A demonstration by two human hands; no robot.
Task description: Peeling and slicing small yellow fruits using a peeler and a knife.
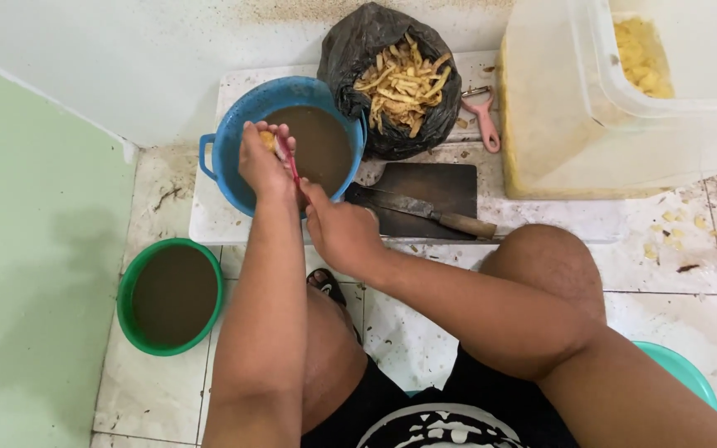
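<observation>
Your left hand (260,159) grips one yellow tuber (268,139) over the far blue basin (234,124), your right hand (340,232) closed on one red peeler (291,162); two basins, one knife (433,211).

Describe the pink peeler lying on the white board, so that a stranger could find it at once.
Start at the black plastic bag of yellow peelings at the top of the white board. Just right of the bag, before the large clear plastic tub, lies the pink plastic peeler. It is the only pink tool lying free; the wooden-handled knife rests on the dark cutting board.
</observation>
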